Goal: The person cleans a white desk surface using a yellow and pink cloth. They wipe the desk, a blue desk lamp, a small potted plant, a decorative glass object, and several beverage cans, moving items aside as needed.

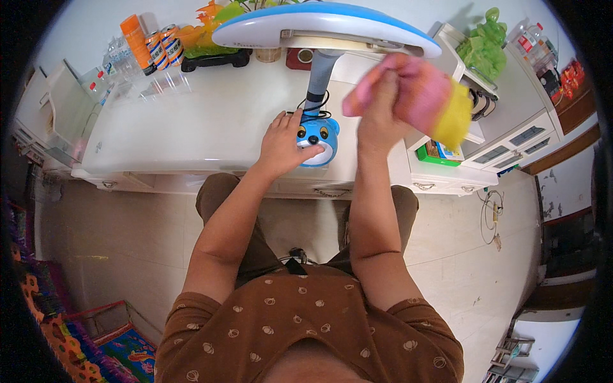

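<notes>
A blue and white desk lamp stands upright on the white desk, its wide lamp head (330,24) arching over a grey stem (321,76). The lamp's blue base (328,129) has an animal face, and a black cord loops around the foot of the stem. My left hand (286,143) rests against the left side of this base, thumb over the face, fingers spread. Raised to the right of the stem, below the lamp head's right end, my right hand (383,115) grips a pink and yellow cloth (421,95), slightly blurred.
Orange cans (165,48), an orange spray can (136,40) and plastic bottles stand at the back left of the desk (191,119). Behind the stem are a plant pot (268,55) and a red box (299,58). A green figurine (484,48) stands on the right cabinet, above a green box (438,155).
</notes>
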`<state>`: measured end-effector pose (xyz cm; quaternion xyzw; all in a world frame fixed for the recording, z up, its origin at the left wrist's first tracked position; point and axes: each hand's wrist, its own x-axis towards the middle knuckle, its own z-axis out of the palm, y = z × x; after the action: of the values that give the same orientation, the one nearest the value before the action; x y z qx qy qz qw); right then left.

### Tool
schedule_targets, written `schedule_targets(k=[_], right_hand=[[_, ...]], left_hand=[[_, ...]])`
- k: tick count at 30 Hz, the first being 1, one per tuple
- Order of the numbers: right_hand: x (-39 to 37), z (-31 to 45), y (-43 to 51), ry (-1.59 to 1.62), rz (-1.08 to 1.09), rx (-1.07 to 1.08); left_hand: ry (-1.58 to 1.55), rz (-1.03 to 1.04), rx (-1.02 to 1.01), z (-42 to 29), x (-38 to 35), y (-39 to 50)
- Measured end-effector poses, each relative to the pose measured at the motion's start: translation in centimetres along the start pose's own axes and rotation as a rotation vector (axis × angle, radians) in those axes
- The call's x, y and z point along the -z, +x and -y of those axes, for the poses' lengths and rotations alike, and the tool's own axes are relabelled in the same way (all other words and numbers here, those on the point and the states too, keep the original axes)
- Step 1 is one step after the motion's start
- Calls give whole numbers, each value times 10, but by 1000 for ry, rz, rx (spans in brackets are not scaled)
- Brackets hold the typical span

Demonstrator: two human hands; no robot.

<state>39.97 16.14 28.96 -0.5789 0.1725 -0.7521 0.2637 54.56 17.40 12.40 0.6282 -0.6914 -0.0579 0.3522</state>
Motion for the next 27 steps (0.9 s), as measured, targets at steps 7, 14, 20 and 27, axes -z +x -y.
schedule_targets(k=[7, 14, 20, 27], right_hand=[[-19, -26, -11, -454, 67, -124], [-5, -96, -51, -808, 252, 233], [-35, -62, -41, -533, 305, 171], [5, -96, -55, -651, 271, 276]], left_hand=[[45, 7, -2, 2, -5, 0], [-25, -36, -74, 16, -20, 2], [-362, -64, -50, 7, -16, 4], [27, -44, -131, 17, -18, 2]])
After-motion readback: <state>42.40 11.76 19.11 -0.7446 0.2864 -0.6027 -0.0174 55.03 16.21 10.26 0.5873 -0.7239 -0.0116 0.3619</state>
